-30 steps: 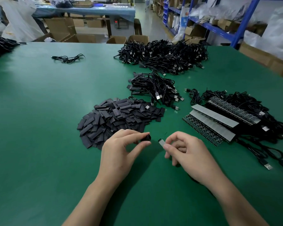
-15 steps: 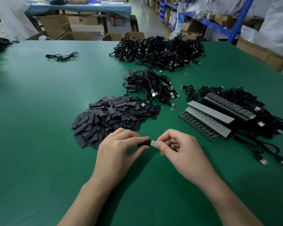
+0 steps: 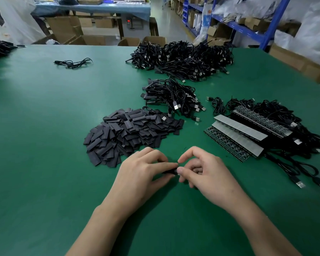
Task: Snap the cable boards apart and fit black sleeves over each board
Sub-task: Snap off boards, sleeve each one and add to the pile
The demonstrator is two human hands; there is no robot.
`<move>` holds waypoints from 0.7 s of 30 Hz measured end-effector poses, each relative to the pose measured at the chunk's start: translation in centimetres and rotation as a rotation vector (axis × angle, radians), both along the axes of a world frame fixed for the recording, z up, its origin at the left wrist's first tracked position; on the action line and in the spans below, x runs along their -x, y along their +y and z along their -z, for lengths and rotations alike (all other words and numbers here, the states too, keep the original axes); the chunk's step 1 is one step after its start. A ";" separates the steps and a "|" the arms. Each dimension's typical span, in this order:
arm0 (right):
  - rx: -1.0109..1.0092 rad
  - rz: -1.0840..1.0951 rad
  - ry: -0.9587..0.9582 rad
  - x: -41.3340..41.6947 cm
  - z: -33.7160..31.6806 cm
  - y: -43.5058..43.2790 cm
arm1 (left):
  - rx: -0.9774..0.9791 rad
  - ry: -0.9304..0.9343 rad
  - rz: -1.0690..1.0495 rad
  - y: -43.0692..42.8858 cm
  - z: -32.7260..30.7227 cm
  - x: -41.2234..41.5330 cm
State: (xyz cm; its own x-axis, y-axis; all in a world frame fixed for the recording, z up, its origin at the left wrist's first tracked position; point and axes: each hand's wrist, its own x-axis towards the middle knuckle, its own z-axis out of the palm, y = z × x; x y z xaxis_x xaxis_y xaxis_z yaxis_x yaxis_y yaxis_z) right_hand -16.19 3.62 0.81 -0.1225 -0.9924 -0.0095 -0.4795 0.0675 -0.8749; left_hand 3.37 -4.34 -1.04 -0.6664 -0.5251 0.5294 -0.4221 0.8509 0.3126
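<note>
My left hand [image 3: 142, 174] pinches a black sleeve [image 3: 169, 171] between thumb and fingers, just above the green table [image 3: 44, 145]. My right hand [image 3: 203, 172] meets it fingertip to fingertip, its thumb and forefinger curled at the sleeve's right end; the small board is hidden between the fingers. A heap of flat black sleeves [image 3: 129, 132] lies just beyond my left hand. Strips of unsnapped cable boards [image 3: 235, 137] with their black cables [image 3: 277, 117] lie to the right.
A bundle of finished cables [image 3: 174, 98] lies behind the sleeve heap, a larger pile of cables [image 3: 183, 60] farther back. A single loose cable [image 3: 72, 63] lies at the far left. USB plugs [image 3: 310, 184] trail near my right wrist. Cartons and blue shelving stand beyond the table.
My hands were a little apart, the right one showing a small board end. They have closed together, and the board has gone out of sight at the sleeve.
</note>
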 end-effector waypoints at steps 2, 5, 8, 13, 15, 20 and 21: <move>-0.026 -0.034 -0.088 0.2 -0.3 0.1 | -0.054 0.009 0.002 0.1 -0.1 -0.1; -0.054 -0.053 -0.079 1.0 -0.8 0.1 | -0.111 0.015 -0.005 0.3 -0.3 -0.1; -0.037 0.001 0.034 1.8 -1.0 0.2 | -0.133 0.019 -0.008 0.3 -0.4 0.0; -0.096 -0.006 0.127 1.6 -1.4 0.3 | -0.167 0.028 0.015 0.3 -0.4 0.1; -0.117 -0.011 0.081 1.5 -1.4 0.3 | -0.181 0.028 0.032 0.3 -0.4 0.1; -0.113 -0.015 0.054 1.1 -0.9 0.2 | -0.204 0.010 0.070 0.4 -0.3 0.1; -0.114 -0.014 0.049 1.1 -0.8 0.2 | -0.205 0.008 0.072 0.4 -0.3 0.2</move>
State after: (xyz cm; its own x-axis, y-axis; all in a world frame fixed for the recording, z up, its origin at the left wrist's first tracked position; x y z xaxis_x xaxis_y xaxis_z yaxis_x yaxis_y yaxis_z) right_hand -17.27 3.80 1.62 -0.1114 -0.9869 -0.1169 -0.5235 0.1583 -0.8372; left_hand 3.21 -3.95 -0.75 -0.7025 -0.5734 0.4215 -0.3590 0.7970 0.4857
